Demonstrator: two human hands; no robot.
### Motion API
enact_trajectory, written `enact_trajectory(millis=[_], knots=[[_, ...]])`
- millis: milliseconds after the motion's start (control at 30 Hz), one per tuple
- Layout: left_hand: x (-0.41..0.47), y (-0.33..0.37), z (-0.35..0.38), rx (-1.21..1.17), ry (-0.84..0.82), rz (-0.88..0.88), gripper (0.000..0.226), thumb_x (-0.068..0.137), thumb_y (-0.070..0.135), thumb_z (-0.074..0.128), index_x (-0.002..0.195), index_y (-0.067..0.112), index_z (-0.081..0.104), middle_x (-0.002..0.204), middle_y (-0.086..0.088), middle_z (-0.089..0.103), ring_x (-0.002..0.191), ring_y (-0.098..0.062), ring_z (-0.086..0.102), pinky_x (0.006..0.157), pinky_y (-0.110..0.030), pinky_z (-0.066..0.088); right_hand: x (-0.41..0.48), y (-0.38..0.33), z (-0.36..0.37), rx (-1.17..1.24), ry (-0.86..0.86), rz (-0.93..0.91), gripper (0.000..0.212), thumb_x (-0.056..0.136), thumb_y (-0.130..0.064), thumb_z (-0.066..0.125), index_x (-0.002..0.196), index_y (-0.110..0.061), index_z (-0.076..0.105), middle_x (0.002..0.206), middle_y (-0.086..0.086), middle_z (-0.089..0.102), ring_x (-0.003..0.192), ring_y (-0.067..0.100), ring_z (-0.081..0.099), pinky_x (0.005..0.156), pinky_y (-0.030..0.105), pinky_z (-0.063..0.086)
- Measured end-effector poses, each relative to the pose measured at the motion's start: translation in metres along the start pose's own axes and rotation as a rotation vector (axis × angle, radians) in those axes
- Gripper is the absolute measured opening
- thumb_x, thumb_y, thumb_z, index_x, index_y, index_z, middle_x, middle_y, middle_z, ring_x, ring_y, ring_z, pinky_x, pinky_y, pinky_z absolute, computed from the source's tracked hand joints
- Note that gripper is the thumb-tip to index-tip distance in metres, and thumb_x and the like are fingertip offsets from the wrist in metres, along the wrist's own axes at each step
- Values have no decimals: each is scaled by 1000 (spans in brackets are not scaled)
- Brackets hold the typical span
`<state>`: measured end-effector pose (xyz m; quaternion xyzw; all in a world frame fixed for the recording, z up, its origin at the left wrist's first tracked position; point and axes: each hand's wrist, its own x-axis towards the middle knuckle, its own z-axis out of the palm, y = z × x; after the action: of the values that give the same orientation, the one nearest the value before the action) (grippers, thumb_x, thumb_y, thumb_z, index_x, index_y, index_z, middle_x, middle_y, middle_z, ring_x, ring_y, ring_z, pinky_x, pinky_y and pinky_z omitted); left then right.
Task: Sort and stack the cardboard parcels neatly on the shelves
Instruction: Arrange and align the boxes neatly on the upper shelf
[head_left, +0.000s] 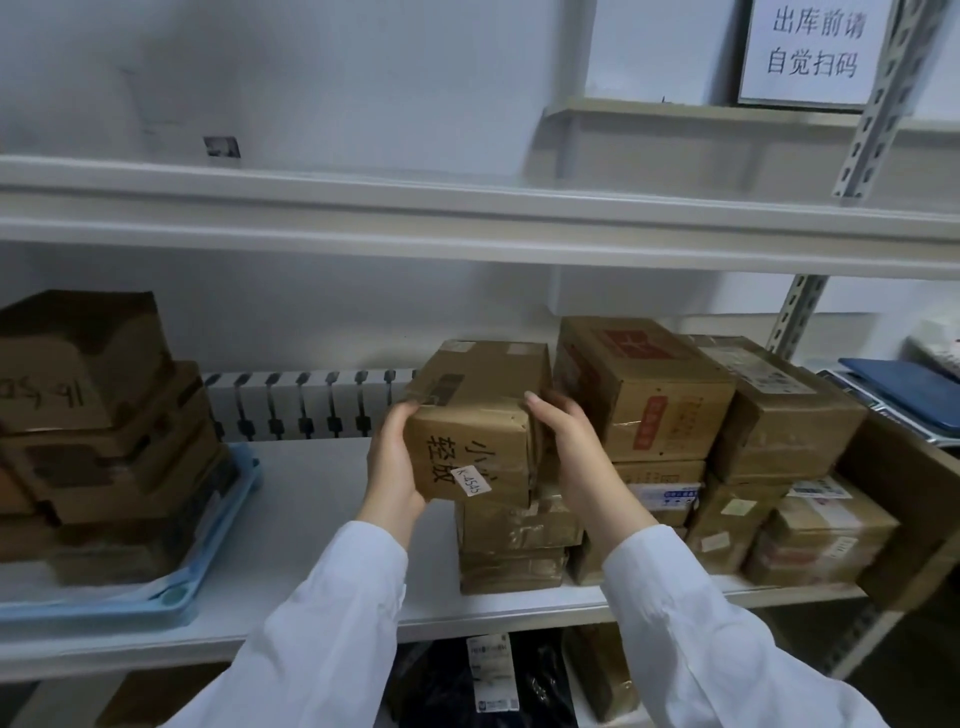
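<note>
A taped cardboard parcel (475, 415) with handwritten characters and a small white sticker sits on top of a short stack of parcels (511, 545) on the middle shelf (311, 514). My left hand (392, 462) grips its left side and lower corner. My right hand (563, 431) presses against its right side, wedged between it and a neighbouring parcel with a red label (644, 384). More parcels (779, 410) are stacked to the right. Another pile of parcels (98, 431) stands at the far left.
The left pile rests on a light blue tray (171, 592). The upper shelf (467, 213) holds only a small dark item (222, 147). A printed notice (813, 49) hangs top right. A blue folder (904, 387) lies at the right. Dark bags (488, 675) fill the shelf below.
</note>
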<state>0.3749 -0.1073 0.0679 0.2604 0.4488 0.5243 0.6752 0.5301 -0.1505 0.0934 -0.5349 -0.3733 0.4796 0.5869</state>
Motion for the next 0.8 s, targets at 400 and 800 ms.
enact_trajectory(millis=[400, 800], knots=[[-3, 55, -43, 15, -23, -221, 50, 64, 66, 56, 84, 22, 67, 88, -6, 65, 88, -27, 57, 75, -38, 46, 0, -24, 18, -82, 210, -181, 109, 58, -71, 61, 148, -26, 21, 153, 5, 29, 141, 31, 25, 113, 55, 25], [-52, 110, -60, 463, -126, 91, 65, 76, 74, 41, 117, 25, 54, 114, -5, 64, 98, -24, 62, 62, -37, 52, 6, -31, 41, 36, 295, -93, 82, 76, -60, 53, 140, -12, 38, 138, 13, 47, 122, 33, 48, 102, 50, 41]])
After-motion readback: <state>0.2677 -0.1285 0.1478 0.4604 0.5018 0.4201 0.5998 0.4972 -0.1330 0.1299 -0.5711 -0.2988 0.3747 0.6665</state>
